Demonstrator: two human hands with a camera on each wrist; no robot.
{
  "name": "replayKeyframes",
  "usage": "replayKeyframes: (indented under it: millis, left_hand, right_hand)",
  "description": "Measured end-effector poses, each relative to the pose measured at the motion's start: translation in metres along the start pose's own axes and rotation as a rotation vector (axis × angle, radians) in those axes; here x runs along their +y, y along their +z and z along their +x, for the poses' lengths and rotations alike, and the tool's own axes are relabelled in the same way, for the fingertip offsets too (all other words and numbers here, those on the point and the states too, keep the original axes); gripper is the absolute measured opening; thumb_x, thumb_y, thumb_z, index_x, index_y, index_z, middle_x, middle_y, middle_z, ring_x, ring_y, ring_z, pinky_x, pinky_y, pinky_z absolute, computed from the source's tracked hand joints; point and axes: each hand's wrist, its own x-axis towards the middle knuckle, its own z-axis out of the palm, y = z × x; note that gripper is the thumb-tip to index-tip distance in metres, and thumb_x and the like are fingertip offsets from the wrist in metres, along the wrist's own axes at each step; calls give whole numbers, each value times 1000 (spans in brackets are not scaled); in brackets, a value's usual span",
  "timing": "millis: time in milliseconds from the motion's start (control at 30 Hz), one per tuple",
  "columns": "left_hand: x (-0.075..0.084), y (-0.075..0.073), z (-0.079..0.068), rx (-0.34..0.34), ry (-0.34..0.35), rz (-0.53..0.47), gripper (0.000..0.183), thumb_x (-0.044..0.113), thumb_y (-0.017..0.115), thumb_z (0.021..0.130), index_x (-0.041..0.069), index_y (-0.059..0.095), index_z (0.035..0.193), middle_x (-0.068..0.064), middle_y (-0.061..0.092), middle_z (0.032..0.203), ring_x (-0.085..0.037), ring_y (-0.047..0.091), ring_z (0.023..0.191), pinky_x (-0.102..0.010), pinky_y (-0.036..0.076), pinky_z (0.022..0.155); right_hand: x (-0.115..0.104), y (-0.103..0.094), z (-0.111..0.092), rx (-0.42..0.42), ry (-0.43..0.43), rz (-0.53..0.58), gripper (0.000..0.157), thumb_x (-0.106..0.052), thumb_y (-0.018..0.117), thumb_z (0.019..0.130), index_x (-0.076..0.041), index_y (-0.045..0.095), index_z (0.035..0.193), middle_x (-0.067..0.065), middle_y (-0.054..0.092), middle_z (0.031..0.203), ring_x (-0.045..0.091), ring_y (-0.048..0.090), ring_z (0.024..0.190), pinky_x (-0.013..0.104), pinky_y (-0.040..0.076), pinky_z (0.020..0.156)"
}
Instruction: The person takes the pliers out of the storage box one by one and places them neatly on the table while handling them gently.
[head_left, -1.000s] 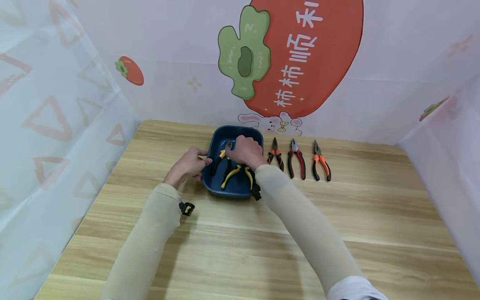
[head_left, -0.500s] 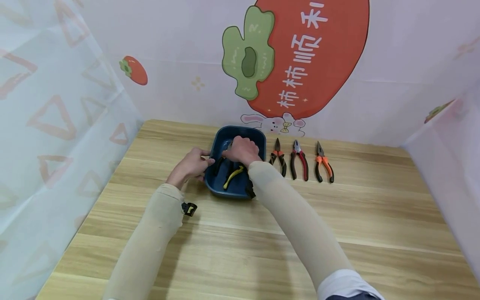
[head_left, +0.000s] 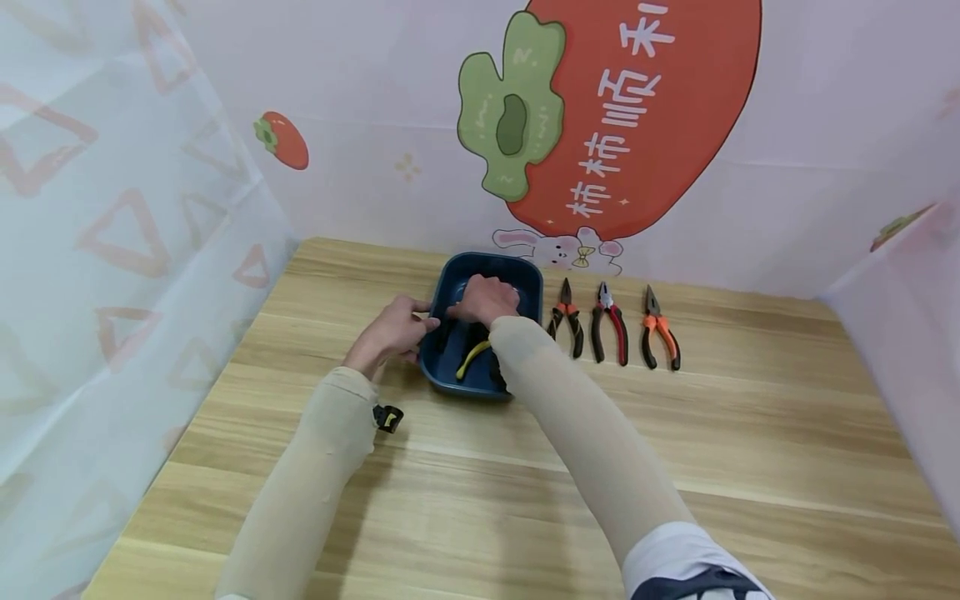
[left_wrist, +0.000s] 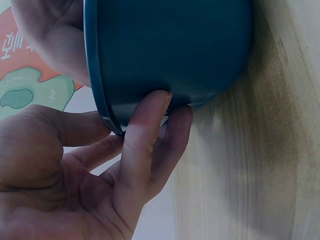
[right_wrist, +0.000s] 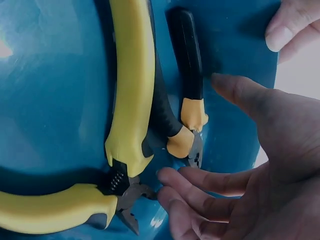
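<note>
A dark blue bin [head_left: 467, 390] stands on the table. My left hand [head_left: 386, 335] holds its left side; in the left wrist view, that hand's thumb is at the bin's rim and its fingers lie against the outer wall [left_wrist: 170, 50]. Inside lie pliers with yellow handles [right_wrist: 132, 85] and smaller pliers with black and orange-yellow handles [right_wrist: 190, 60]. My right hand [head_left: 487, 300] reaches into the bin. In the right wrist view, thumb and fingers are spread apart with nothing between them, fingertips close beside the heads of both pliers. From the head view, hand and sleeve hide most of these tools.
Right of the bin, three pliers lie in a row: orange-and-black ones [head_left: 557, 321], red-and-black ones [head_left: 621, 329] and bright orange-and-black ones [head_left: 663, 333]. A printed backdrop [head_left: 360, 167] rises behind the wooden table [head_left: 720, 417].
My right hand has shifted left within the bin, and its sleeve covers more of the yellow-handled pliers. My left hand keeps its hold. The head view has turned slightly left.
</note>
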Motion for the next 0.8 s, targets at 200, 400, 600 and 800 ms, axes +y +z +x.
replayKeyframes:
  millis: [200, 400, 600, 800]
  left_hand:
    - [1, 1, 0, -1, 10, 13, 47, 14, 53, 107, 2, 46, 151, -25, 66, 117, -22, 64, 66, -40, 62, 61]
    - [1, 0, -1, -5, 16, 21, 47, 14, 52, 107, 0, 44, 152, -27, 66, 120, -22, 66, 70, -41, 62, 61]
    - [1, 0, -2, -19, 43, 30, 47, 12, 51, 107, -1, 44, 151, -29, 68, 113, -19, 62, 55, -43, 61, 60]
    - [2, 1, -1, -22, 35, 28, 46, 13, 51, 108, -1, 44, 152, -28, 68, 115, -17, 61, 55, -42, 62, 61]
  right_hand:
    - [-3, 5, 3, 12, 39, -51, 58, -56, 73, 88, -8, 67, 120, 10, 65, 105, 30, 56, 99, 47, 48, 98]
    - [-3, 8, 5, -8, 41, 1, 52, -54, 73, 90, -8, 67, 115, 9, 64, 100, 29, 57, 95, 45, 50, 95]
    - [-1, 10, 8, -36, 33, 64, 46, -51, 73, 91, -8, 68, 108, 9, 64, 100, 29, 58, 94, 43, 52, 90]
    - [1, 13, 9, -44, 60, 81, 56, -57, 70, 91, -8, 66, 119, 9, 64, 112, 28, 58, 97, 44, 52, 92]
